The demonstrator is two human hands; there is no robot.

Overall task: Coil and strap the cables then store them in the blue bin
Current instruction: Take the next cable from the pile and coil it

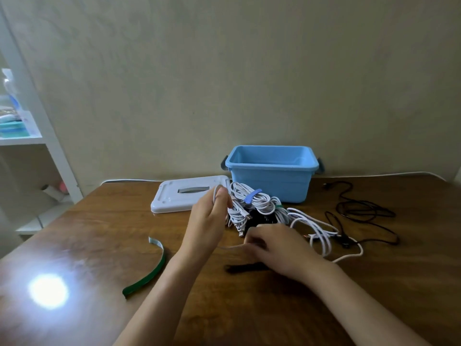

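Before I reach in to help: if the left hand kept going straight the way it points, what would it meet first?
Probably the white rectangular plastic lid, just beyond the left hand, though depth is unclear.

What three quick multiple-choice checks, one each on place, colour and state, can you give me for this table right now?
1. Where does the white plastic lid lie?
A. on the bin
B. on the table, left of the bin
C. on the shelf
2. What colour is the loose strap near the left forearm?
A. green
B. red
C. yellow
3. What state is the blue plastic bin in?
A. lidded
B. open
C. overturned

B: lid flat beside the bin.
A: green curved band on the wooden table.
B: its rim and inside show.
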